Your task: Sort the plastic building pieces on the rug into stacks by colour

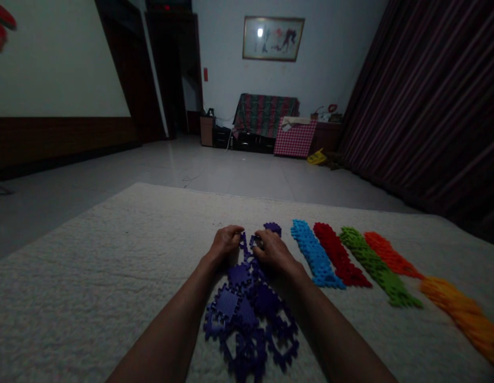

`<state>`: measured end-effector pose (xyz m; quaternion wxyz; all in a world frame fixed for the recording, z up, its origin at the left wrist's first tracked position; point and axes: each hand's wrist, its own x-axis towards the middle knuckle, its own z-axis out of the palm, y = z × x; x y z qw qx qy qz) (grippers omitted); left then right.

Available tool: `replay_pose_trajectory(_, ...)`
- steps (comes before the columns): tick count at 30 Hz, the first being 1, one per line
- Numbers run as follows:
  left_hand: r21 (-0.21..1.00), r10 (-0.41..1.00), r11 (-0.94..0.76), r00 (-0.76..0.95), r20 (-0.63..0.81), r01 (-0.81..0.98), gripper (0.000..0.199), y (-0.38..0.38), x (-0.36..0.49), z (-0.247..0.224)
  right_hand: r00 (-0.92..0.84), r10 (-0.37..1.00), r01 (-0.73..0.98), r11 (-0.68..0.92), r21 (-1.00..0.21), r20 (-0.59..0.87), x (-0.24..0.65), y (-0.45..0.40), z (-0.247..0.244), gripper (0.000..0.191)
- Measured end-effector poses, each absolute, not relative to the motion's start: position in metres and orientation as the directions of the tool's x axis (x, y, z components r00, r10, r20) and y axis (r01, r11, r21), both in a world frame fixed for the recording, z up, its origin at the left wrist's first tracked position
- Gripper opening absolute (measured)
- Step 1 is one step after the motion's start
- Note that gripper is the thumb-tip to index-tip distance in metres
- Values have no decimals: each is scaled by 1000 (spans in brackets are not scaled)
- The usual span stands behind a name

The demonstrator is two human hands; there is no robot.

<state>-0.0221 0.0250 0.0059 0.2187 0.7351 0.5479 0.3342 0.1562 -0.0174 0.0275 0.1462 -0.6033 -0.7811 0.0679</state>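
A loose heap of purple toothed plastic pieces [247, 314], some solid squares and some open frames, lies on the pale cloth between my forearms. At the heap's far end my left hand [227, 241] pinches a narrow purple toothed piece [243, 242] between thumb and fingers. Close beside it, my right hand [273, 250] is closed on another purple toothed piece [254, 241], partly covered by the fingers. The two held pieces are a small gap apart. Just beyond my right hand lies a solid purple piece [273, 227].
To the right lie rows of similar pieces: blue [317, 255], red [340, 255], green [378, 266], orange [393, 254] and yellow-orange [462, 308]. The quilted pale cloth [111, 260] ends at the tiled floor [231, 170]. Covered furniture [266, 114] stands by the far wall.
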Motion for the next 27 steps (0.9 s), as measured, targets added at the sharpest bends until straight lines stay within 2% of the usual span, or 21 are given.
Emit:
replay_pose_trajectory(3, 617, 934, -357, 268, 236, 701, 41, 23, -21, 7, -238, 941, 894, 310, -324, 242, 167, -9, 28, 42)
replay_pose_trajectory(6, 607, 934, -358, 265, 240, 709, 42, 22, -20, 7, -198, 930, 902, 297, -315, 308, 184, 9, 31, 46)
replay_pose_trajectory(15, 598, 941, -339, 254, 225, 726, 40, 20, -20, 9, -179, 971, 950, 212, -230, 157, 214, 47, 32, 49)
replay_pose_trajectory(19, 600, 939, -343, 254, 231, 723, 39, 19, -19, 10, -207, 977, 951, 214, -225, 53, 217, 53, 28, 62)
replay_pose_trajectory(22, 594, 938, -346, 255, 234, 726, 39, 19, -19, 11, -265, 964, 935, 266, -235, 36, 219, 58, 27, 73)
replay_pose_trajectory(27, 571, 934, -357, 276, 226, 739, 40, 19, -18, 13, -293, 956, 927, 280, -248, -18, 220, 70, 25, 75)
